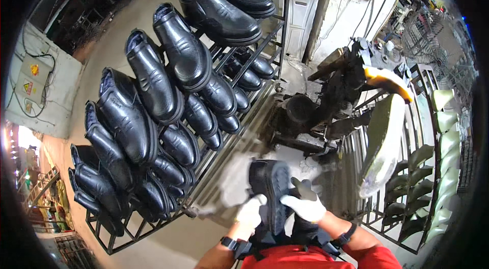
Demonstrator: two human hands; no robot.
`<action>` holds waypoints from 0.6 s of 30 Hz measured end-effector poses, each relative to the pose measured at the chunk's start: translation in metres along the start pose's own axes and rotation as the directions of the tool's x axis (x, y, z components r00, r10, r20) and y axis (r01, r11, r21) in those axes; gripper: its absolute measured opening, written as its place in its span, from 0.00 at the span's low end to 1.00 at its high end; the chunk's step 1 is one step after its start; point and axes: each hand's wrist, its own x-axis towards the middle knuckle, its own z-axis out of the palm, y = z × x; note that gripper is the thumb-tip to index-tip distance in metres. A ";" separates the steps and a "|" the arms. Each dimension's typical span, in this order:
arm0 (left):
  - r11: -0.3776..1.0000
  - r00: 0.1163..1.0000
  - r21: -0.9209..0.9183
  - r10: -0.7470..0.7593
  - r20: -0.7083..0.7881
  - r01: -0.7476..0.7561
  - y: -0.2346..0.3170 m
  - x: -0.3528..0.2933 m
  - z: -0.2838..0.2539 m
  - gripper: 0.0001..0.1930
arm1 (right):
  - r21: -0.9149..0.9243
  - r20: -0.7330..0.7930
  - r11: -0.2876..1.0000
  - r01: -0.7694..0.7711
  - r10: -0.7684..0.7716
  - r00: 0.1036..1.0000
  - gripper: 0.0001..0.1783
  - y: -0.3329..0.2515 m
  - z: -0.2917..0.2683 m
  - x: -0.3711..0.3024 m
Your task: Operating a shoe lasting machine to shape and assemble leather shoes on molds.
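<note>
A black shoe [263, 180] is held upright in front of my body, its ridged dark sole [278, 195] turned toward the right. My left hand [251, 211], in a white glove, grips its left side. On the sole side, my right hand [308, 208] presses its thumb against the sole's edge. That glove is white with grey fingers, and the fingers are partly blurred. To the left, a black metal rack [178, 212] carries several glossy black ankle shoes [140, 78] in slanting rows.
A dark machine [326, 101] stands ahead. On the right, a large pale sole-shaped piece [382, 144] rises near a rack [432, 167] of dark and pale green curved pieces [448, 167]. A white electrical cabinet [46, 83] is at the far left.
</note>
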 end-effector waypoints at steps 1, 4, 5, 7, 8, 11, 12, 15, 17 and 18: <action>0.993 0.981 -0.101 0.039 -0.192 -0.060 0.020 -0.006 -0.001 0.21 | 0.066 -0.008 0.994 -0.090 0.091 0.996 0.53 0.011 0.016 0.013; 0.785 0.824 -0.321 0.389 -0.412 -0.531 0.043 0.036 -0.050 0.23 | 0.329 0.074 0.944 -0.015 -0.010 0.997 0.47 0.077 0.038 0.021; 0.739 0.795 -0.353 0.399 -0.457 -0.574 0.060 0.053 -0.072 0.24 | 0.231 0.070 0.972 -0.047 0.032 0.997 0.46 0.099 0.035 0.017; 0.688 0.569 -0.061 0.543 -0.618 -0.723 0.091 0.106 -0.116 0.29 | 0.158 0.018 0.962 -0.222 0.222 0.975 0.44 0.111 0.035 0.007; 0.591 0.334 0.240 0.695 -0.637 -0.770 0.108 0.143 -0.143 0.29 | 0.130 -0.004 0.955 -0.265 0.268 0.963 0.43 0.152 0.044 0.000; 0.619 0.120 0.684 0.769 -0.628 -0.386 0.133 0.218 -0.226 0.27 | 0.035 0.103 0.911 -0.412 0.406 0.908 0.42 0.147 0.048 -0.004; 0.664 0.228 0.687 0.747 -0.624 -0.295 0.142 0.227 -0.233 0.27 | -0.065 0.115 0.883 -0.465 0.470 0.875 0.41 0.152 0.052 -0.002; 0.706 0.382 0.699 0.681 -0.625 -0.113 0.132 0.245 -0.249 0.28 | 0.087 0.050 0.892 -0.444 0.441 0.896 0.37 0.185 0.061 -0.009; 0.723 0.414 0.691 0.634 -0.653 -0.017 0.111 0.232 -0.278 0.28 | 0.019 0.096 0.908 -0.419 0.415 0.905 0.36 0.151 0.057 0.007; 0.731 0.448 0.682 0.612 -0.652 -0.006 0.096 0.237 -0.277 0.28 | 0.061 0.033 0.865 -0.498 0.497 0.867 0.29 0.138 0.057 0.007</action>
